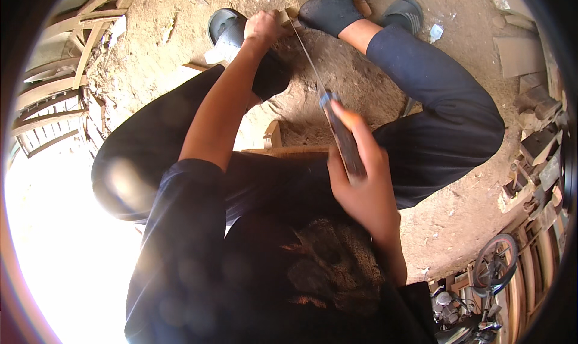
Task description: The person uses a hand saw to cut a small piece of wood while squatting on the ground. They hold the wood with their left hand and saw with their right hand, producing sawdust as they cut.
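My left hand [262, 27] reaches far forward, closed around a small piece of wood [283, 17] on the ground between my feet. In my right hand [368, 175], closer to my body, is the dark straight handle of a long-bladed hand tool [344, 138]. A blue band rings the handle where the blade begins. The thin blade runs forward and left, its tip end at the wood beside my left hand. Seen nearly edge-on, the blade does not show whether it has teeth. My right foot in a black sock [328, 8] rests close to the wood.
Dark sandals [404, 15] lie by my feet. A wooden seat edge [289, 152] shows beneath me, with a small wood block [273, 134] in front. Wooden frames [90, 55] stand at the left; offcuts [545, 106] line the right. A wheel [495, 264] is at lower right.
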Available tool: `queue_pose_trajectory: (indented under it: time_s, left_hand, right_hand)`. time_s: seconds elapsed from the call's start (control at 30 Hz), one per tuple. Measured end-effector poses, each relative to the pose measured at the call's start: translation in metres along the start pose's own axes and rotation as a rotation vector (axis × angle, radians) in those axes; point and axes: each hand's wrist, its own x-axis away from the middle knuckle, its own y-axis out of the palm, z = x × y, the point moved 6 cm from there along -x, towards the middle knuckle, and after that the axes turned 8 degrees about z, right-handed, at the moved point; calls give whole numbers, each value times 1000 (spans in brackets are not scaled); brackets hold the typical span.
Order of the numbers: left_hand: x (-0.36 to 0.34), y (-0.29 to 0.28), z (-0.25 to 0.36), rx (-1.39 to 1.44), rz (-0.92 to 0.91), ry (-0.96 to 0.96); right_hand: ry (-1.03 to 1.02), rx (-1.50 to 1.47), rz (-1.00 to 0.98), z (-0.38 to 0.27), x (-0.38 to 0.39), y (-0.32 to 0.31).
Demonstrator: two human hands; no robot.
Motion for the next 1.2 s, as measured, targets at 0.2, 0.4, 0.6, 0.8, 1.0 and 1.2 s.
queue_pose_trajectory:
  time_s: [0.2, 0.4, 0.6, 0.8, 1.0, 1.2]
  left_hand:
    - [4, -9, -3, -12, 18, -39]
    - [2, -11, -4, -48, 27, -63]
    - [0, -5, 17, -11, 57, -17]
    - [7, -8, -10, -35, 77, -56]
    - [1, -3, 10, -22, 68, 13]
    - [13, -10, -4, -30, 34, -49]
  right_hand:
    - [50, 29, 13, 2, 21, -5]
    - [154, -39, -64, -8, 35, -19]
    - [71, 21, 24, 8, -1, -2]
    - [65, 12, -4, -9, 50, -30]
    - [150, 87, -23, 10, 9, -4]
    - [49, 22, 15, -5, 55, -23]
